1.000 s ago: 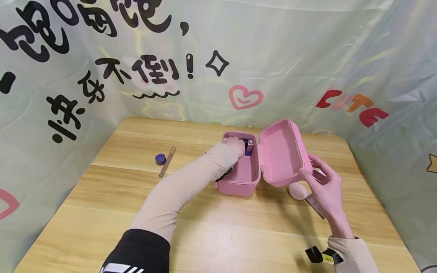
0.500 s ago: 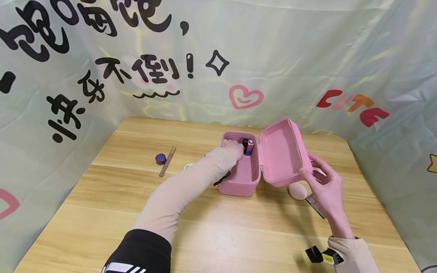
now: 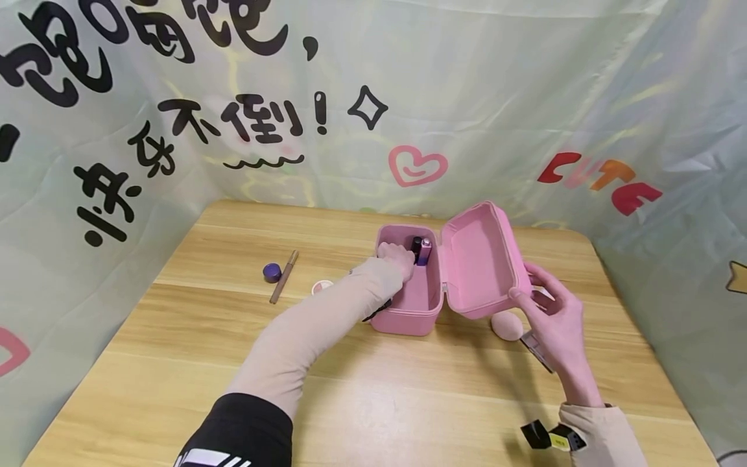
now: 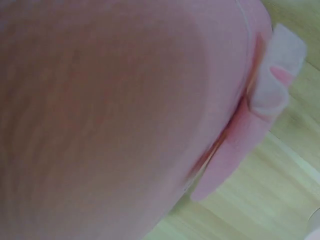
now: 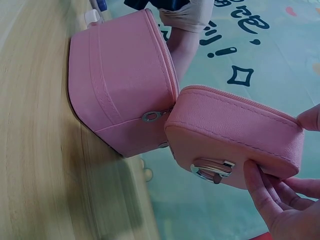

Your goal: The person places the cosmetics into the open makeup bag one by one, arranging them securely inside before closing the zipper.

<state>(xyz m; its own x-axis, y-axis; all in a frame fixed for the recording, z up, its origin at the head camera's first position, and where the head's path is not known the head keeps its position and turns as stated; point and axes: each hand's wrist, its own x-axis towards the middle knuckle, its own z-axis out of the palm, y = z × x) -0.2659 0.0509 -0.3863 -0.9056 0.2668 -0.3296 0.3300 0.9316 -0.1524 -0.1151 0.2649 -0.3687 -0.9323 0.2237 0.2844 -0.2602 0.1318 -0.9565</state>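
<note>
A pink zippered cosmetic case (image 3: 406, 323) stands on the table with its lid (image 3: 481, 263) swung out to the right. My left hand (image 3: 398, 259) reaches down inside the case; its fingertips are hidden, so anything in them cannot be made out. Just right of that hand, a black-capped item (image 3: 416, 246) and a purple-and-pink tube (image 3: 425, 251) stand upright against the case's inner wall. My right hand (image 3: 554, 318) grips the lid's outer corner between thumb and fingers. In the right wrist view the fingers (image 5: 262, 197) lie against the lid's outside, near a metal buckle.
On the table's left lie a purple round jar (image 3: 272, 272) and a brown pen-like stick (image 3: 284, 277). A small round compact (image 3: 321, 286) sits partly behind the left sleeve. Beside my right hand are a pale round puff (image 3: 506, 325) and a flat palette (image 3: 537, 350). A printed cloth backs the table.
My left hand has shifted slightly left inside the case, showing more of the black-capped item and uncovering the round compact. The right hand stays on the lid.
</note>
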